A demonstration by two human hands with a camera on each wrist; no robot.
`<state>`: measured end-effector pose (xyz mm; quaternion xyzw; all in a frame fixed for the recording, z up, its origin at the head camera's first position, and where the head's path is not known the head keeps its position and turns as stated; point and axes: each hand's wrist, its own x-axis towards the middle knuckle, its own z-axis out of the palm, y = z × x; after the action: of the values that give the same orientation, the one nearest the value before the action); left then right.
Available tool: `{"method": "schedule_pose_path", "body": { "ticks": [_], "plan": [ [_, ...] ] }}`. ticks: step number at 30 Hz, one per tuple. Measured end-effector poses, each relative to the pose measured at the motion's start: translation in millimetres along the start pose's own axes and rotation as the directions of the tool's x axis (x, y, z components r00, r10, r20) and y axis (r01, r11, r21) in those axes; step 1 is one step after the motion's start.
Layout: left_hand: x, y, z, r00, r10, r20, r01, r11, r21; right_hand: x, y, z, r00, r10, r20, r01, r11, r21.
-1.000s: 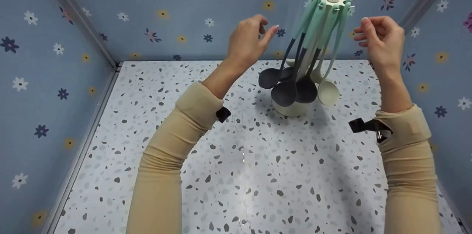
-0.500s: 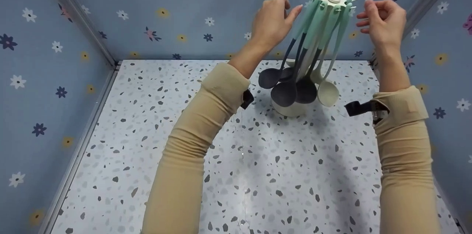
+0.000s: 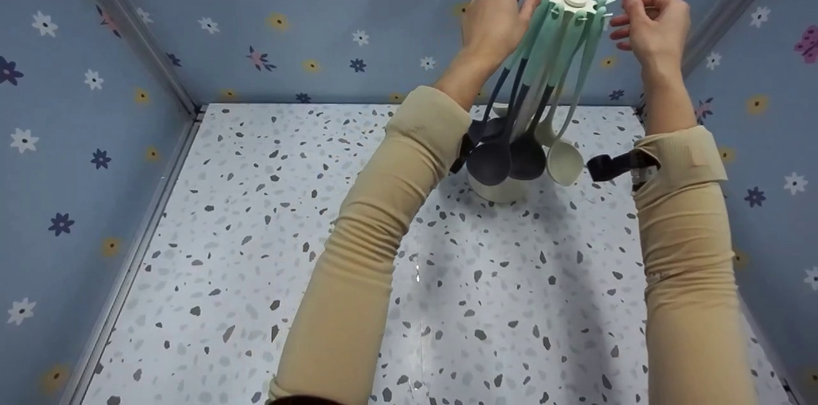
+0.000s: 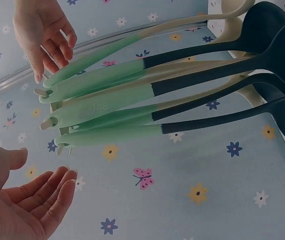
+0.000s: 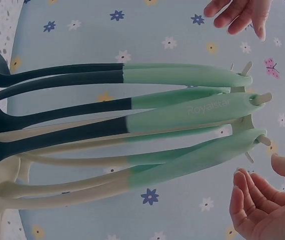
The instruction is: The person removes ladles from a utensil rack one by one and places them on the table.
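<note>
A rotating utensil stand has a white top (image 3: pixel 575 0) ringed with hooks and a round cream base (image 3: pixel 497 191). Several utensils with mint-green handles (image 5: pixel 192 112) hang from it: dark ladles and spoons (image 3: pixel 489 163) at the front left, cream spoons (image 3: pixel 565 162) to the right. My left hand (image 3: pixel 495 22) is just left of the handle tops, fingers loosely bent, with a gap to the handles in the left wrist view. On the other side, my right hand (image 3: pixel 661 28) is raised by the hooks, fingers relaxed, holding nothing.
The stand rests toward the back right of a white speckled tabletop (image 3: pixel 255 232). Blue flower-patterned panels (image 3: pixel 358 22) rise behind it and at both sides. A black wrist camera (image 3: pixel 607 167) juts from the right sleeve, near the cream spoon.
My left hand has moved right and up to the handle tops. My right hand has risen to hook height beside the stand. The stand and its utensils have stayed in place.
</note>
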<state>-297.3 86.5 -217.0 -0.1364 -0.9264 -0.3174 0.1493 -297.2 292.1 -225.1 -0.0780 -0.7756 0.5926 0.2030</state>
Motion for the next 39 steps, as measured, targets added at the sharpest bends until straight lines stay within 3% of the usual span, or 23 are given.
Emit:
{"method": "schedule_pose_path", "body": {
  "ticks": [10, 17, 24, 32, 39],
  "plan": [
    [17.3, 2.7, 12.0, 0.997, -0.074, 0.006, 0.074, 0.997, -0.039, 10.4, -1.6, 5.4, 0.999, 0.043, 0.008, -0.042, 0.998, -0.054],
    [25.3, 4.5, 19.9, 0.995, -0.095, 0.009, 0.095, 0.993, -0.073, 14.2, -4.4, 11.6, 0.998, 0.056, 0.029, -0.052, 0.989, -0.136],
    [27.6, 6.7, 22.8, 0.996, -0.092, 0.012, 0.092, 0.994, -0.065, 16.5, -7.2, 12.6, 0.991, 0.118, 0.059, -0.102, 0.97, -0.22],
    [31.0, 7.1, 26.9, 0.991, -0.13, 0.031, 0.132, 0.988, -0.08, 15.9, -4.1, 13.0, 0.992, 0.103, 0.079, -0.084, 0.975, -0.207],
    [31.1, 3.5, 31.6, 0.991, -0.122, 0.047, 0.126, 0.986, -0.111, 14.8, -0.7, 15.8, 0.991, 0.101, 0.088, -0.082, 0.977, -0.199]
  ]
}}
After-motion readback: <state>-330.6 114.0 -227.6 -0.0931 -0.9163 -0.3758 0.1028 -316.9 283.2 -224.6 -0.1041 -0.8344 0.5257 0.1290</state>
